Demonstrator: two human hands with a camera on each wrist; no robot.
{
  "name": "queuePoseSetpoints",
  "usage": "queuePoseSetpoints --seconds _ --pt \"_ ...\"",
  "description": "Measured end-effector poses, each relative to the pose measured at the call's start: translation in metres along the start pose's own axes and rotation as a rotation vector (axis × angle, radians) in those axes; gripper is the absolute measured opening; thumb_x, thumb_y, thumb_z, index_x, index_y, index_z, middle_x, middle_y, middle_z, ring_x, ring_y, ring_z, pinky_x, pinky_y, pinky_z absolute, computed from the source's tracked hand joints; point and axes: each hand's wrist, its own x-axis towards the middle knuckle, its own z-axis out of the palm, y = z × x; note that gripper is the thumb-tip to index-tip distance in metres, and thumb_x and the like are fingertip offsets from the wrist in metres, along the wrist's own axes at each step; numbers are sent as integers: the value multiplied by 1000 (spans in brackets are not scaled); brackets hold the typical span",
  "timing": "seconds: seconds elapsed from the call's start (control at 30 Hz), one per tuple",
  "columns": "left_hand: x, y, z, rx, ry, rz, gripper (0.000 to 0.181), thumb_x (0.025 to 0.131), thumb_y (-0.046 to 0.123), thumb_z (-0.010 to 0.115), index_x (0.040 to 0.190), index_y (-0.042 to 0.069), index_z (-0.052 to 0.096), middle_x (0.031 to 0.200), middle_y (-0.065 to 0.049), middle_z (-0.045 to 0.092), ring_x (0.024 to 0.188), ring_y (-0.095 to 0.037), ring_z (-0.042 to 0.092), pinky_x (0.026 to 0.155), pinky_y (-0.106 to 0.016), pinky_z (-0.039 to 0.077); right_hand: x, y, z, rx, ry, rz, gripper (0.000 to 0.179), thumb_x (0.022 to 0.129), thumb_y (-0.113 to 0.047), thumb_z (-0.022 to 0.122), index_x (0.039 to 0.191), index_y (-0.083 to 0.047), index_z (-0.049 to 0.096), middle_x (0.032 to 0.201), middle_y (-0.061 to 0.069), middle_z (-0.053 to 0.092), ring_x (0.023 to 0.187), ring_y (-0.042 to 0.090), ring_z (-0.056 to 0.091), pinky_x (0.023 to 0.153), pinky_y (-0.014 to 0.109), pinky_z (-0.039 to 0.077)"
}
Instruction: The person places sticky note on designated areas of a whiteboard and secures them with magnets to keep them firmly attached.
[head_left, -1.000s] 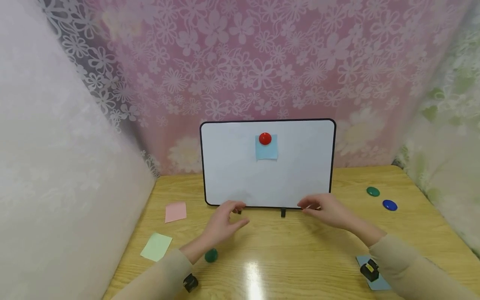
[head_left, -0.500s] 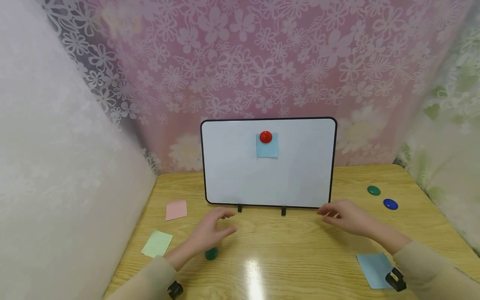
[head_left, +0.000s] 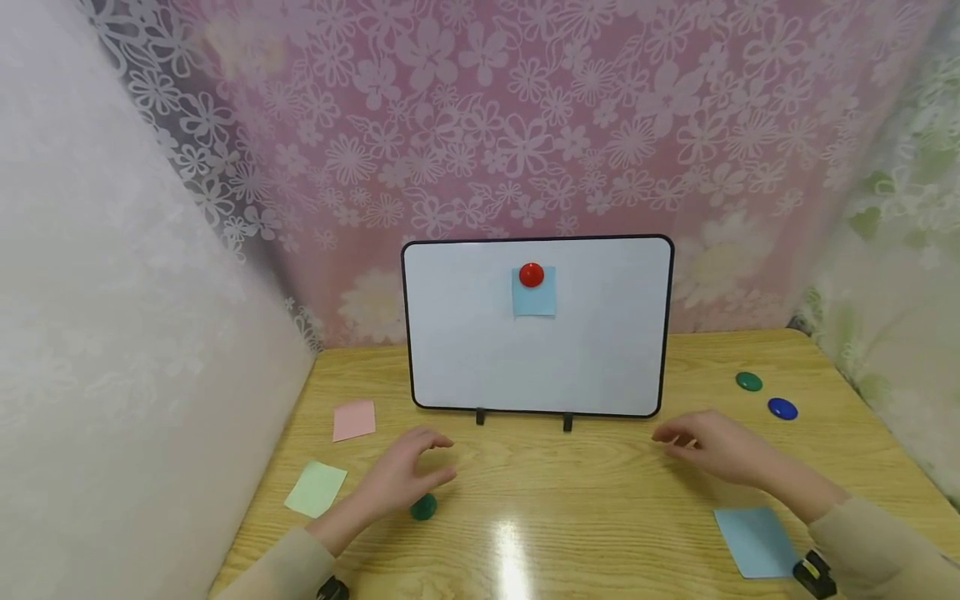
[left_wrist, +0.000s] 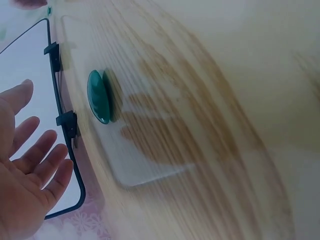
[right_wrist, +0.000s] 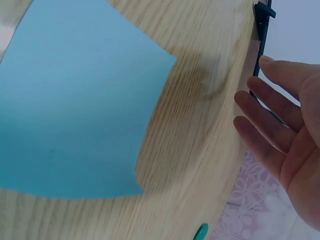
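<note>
My left hand (head_left: 401, 475) hovers over the table with relaxed, parted fingers and nothing in them. Close by its thumb lies a round green magnet (head_left: 423, 507), seen nearer in the left wrist view as a green magnet (left_wrist: 99, 97). On the other side, my right hand (head_left: 712, 446) holds nothing, fingers loosely bent, just off the lower right corner of a whiteboard (head_left: 465, 333). A blue sticky note (head_left: 756, 542) lies below that hand's wrist. Up on the board, a red magnet (head_left: 532, 275) sits over a light blue sticky note (head_left: 534, 302).
Two black feet, a left foot (head_left: 480, 417) and a right foot (head_left: 567, 422), support the board. Left on the table lie a pink note (head_left: 353, 420) and a green note (head_left: 316, 489). A green magnet (head_left: 748, 381) and a blue magnet (head_left: 782, 408) lie at right.
Both hands have drawn back from the board's lower edge, the left toward the lower left, the right toward the lower right. The blue note on the table shows more fully.
</note>
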Motion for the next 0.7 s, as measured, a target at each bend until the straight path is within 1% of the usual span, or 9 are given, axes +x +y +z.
queuePoseSetpoints --seconds 0.1,0.3,0.37,0.53,0.7 --pt "-4 -1 -2 36 7 16 32 97 24 83 124 8 73 122 3 67 117 -26 66 99 -50 55 -5 3 -1 20 -22 3 22 101 -14 76 121 -3 77 112 4 78 94 12 73 79 36 62" --pt "-12 -6 -5 92 -3 4 30 96 27 84 119 10 74 120 4 67 115 -22 65 98 -47 56 -16 9 -7 43 -62 21 28 102 -17 75 125 -1 75 117 7 77 97 14 73 80 36 62" --pt "-14 -7 -6 116 -11 7 29 97 28 84 117 11 74 119 3 67 114 -22 65 98 -47 56 -20 12 -9 31 -65 28 27 102 -19 76 123 -3 76 115 5 77 96 14 73 79 36 62" --pt "-18 -10 -7 158 -39 34 29 96 29 84 116 12 73 116 4 68 113 -21 65 98 -46 56 -31 17 -12 10 -69 65 20 100 -26 78 114 -12 78 107 -8 76 94 9 71 78 34 60" --pt "-23 -13 -8 188 -74 59 33 96 32 84 120 12 73 120 4 69 115 -21 66 98 -46 56 -44 23 -15 19 -99 83 22 99 -29 79 114 -14 78 107 -10 74 94 5 68 77 32 59"
